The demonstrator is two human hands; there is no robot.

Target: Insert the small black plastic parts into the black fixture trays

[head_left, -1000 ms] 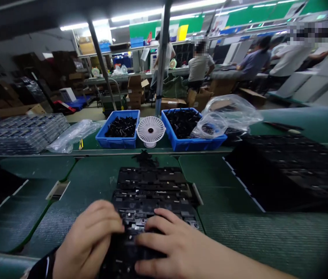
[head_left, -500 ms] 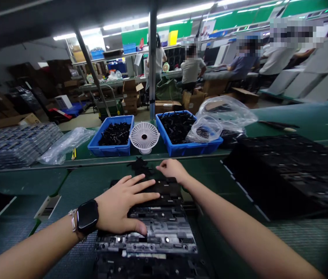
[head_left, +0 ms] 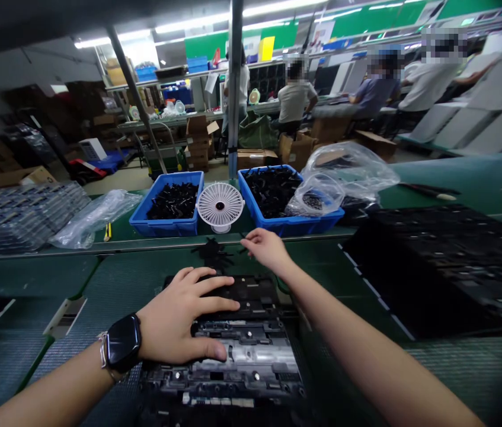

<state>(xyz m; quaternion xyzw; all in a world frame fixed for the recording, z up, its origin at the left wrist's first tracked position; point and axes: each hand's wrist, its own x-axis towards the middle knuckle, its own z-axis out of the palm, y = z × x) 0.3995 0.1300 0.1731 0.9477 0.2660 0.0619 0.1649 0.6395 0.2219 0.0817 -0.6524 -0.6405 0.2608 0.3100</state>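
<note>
Long factory hall under strip lights, with cardboard cartons [head_left: 197, 133] and co-workers [head_left: 295, 98] at benches further off. You stood at a green matted conveyor bench [head_left: 41, 276]. To your right, a large dark stack of black trays [head_left: 437, 267] lay on the mat. Along the far rail sat a blue plastic bin [head_left: 166, 207] and a second blue bin [head_left: 286, 219], both holding black plastic parts [head_left: 268, 190], with a white desk fan [head_left: 219, 204] between them and a clear plastic bag [head_left: 348, 169] over the second bin's corner.

Directly before you lay a stack of black fixture plates [head_left: 251, 290], a silver metal insert [head_left: 255, 356] showing in it. Your left hand [head_left: 175, 317] rested palm-down on the stack, fingers spread, thumb tip at the insert, gripping nothing. A smartwatch [head_left: 121, 343] sat on that wrist. Your right hand [head_left: 268, 249] hung beyond the stack's far edge, fingers loosely together, pinching nothing visible. A small tangle of black parts [head_left: 210, 252] lay on the mat to its left
</note>
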